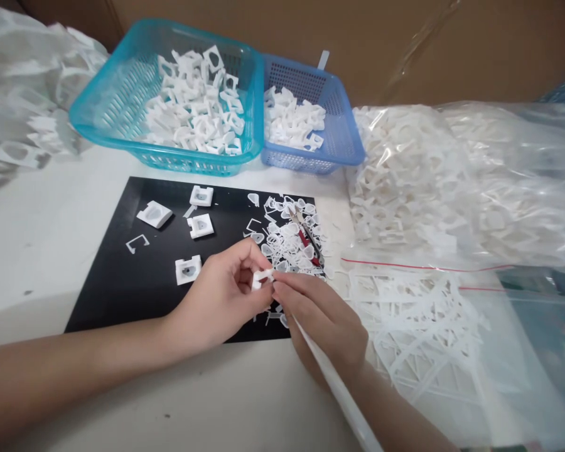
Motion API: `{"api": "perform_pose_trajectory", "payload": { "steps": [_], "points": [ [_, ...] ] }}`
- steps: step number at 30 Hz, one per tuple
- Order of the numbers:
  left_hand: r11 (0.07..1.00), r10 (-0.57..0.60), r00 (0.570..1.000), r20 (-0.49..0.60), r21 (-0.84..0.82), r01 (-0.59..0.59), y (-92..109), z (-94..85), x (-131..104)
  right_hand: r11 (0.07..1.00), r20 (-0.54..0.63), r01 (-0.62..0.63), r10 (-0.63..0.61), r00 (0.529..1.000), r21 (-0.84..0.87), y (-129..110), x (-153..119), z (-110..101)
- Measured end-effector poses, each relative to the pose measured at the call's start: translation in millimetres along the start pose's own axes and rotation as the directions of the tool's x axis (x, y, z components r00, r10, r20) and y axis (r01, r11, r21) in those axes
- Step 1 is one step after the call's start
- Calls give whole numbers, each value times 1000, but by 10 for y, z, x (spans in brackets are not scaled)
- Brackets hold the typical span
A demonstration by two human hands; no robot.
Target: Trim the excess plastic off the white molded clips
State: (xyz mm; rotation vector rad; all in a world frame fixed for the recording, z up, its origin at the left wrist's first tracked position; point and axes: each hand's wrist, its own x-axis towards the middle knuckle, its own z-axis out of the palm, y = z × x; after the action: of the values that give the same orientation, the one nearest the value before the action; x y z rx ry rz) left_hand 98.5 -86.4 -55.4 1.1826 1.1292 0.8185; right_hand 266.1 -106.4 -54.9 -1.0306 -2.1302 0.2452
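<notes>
Only view from here is the head cam, looking down at the bench. Left hand (219, 298) has fingertips pinched on a small white plastic part (262, 279), held over the black mat (108, 282). Right hand (327, 320) is wrapped round a long white-handled tool (339, 392), right up against that part; can't see the tip, fingers cover it.

It's pretty crowded, tbh. A heap of white scraps (282, 245) sits just beyond the hands, with red-handled cutters (308, 238) lying on top. Four white blocks (188, 270) are spread on the mat's left half. Behind are a teal basket (150, 160) and a blue basket (306, 162), touching, both loaded with white pieces. A stuffed clear bag (452, 248) hems in the right side, white lattice bits (424, 333) in front, and another bag (32, 88) bulges far left.
</notes>
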Motion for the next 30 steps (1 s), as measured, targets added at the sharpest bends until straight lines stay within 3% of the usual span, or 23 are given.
{"api": "perform_pose_trajectory", "payload": {
  "steps": [5,10,13,17,22,27,30],
  "points": [
    [996,64,997,33,65,-66,6,6,-14,994,-45,-105,104,994,-8,6,-48,101],
    [997,12,999,29,-72,-10,7,8,1,989,-36,-149,149,988,24,34,38,-5],
    [995,-13,1000,15,-101,14,8,5,13,949,-57,-257,271,961,183,45,68,-63],
    [998,-6,1000,9,-65,7,20,4,13,880,22,-342,355,935,329,37,71,-58],
    [1000,3,1000,-2,-10,-3,31,9,9,933,2,-259,267,964,248,-16,118,-62],
    [999,24,1000,-18,43,-23,26,9,6,993,18,-114,114,993,31,-36,99,-54],
    [999,28,999,-15,46,-28,22,10,7,998,-85,-56,55,995,-11,-5,34,9]
  ]
}}
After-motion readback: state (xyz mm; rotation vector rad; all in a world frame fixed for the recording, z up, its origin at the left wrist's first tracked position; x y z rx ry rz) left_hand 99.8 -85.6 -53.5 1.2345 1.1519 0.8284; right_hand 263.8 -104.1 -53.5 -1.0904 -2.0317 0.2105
